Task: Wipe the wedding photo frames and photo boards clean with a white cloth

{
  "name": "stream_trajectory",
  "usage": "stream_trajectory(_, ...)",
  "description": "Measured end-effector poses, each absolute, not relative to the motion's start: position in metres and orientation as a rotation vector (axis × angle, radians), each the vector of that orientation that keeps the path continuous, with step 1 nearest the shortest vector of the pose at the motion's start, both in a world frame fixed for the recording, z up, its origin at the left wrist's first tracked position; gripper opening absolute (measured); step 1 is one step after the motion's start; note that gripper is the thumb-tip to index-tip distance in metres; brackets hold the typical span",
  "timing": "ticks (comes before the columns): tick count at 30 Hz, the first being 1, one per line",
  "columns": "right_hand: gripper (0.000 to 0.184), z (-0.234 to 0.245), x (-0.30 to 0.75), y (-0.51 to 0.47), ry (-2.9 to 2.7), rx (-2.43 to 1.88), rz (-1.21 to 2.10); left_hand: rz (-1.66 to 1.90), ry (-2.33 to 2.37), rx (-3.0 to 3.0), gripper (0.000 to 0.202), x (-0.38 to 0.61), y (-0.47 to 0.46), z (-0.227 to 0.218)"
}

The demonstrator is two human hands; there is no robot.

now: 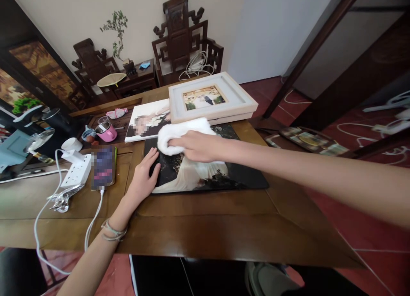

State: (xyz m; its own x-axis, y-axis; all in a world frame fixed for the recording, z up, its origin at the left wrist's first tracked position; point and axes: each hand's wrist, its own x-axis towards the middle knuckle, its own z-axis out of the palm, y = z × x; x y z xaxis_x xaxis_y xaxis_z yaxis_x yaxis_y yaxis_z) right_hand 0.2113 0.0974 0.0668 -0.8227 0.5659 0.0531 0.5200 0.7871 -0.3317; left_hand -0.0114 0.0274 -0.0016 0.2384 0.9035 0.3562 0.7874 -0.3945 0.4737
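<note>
A dark photo panel (237, 178) lies flat on the wooden table (205, 227). My right hand (195, 145) is closed on a white cloth (179, 131) and presses it onto the panel's upper left part. My left hand (144, 176) lies open with spread fingers on the panel's left edge, holding it down. A bracelet sits on my left wrist.
Behind the panel lie a white-framed photo (211, 100) and an unframed print (144, 121). At the left are a phone (103, 168) on a charging cable, a white power strip (77, 170), keys, a pink cup (107, 131). Carved chairs stand at the back.
</note>
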Motion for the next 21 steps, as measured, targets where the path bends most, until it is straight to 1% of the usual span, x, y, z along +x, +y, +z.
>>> stream_trajectory(6,0.056,0.05,0.289,0.087,-2.836,-1.122,0.232,0.861,1.596,2.305,0.042,-0.013,0.029,-0.003)
stream_trajectory(8,0.057,0.038,0.304,0.07,-2.823,-1.111,0.149,0.842,1.602,2.29,0.042,-0.013,0.03,-0.003)
stream_trajectory(10,0.058,0.024,0.311,0.044,-2.811,-1.001,0.115,0.823,1.602,2.264,0.042,-0.013,0.03,-0.002)
stream_trajectory(13,0.056,0.005,0.309,0.0,-2.775,-0.841,0.157,0.823,1.61,2.232,0.043,-0.012,0.031,-0.002)
stream_trajectory(15,0.055,0.002,0.303,-0.02,-2.778,-0.759,0.236,0.835,1.619,2.234,0.043,-0.012,0.031,-0.002)
stream_trajectory(19,0.061,0.02,0.286,-0.019,-2.912,-0.704,0.412,0.831,1.624,2.267,0.043,-0.011,0.03,-0.003)
stream_trajectory(21,0.065,0.032,0.277,0.0,-2.978,-0.745,0.419,0.832,1.62,2.28,0.044,-0.011,0.029,-0.003)
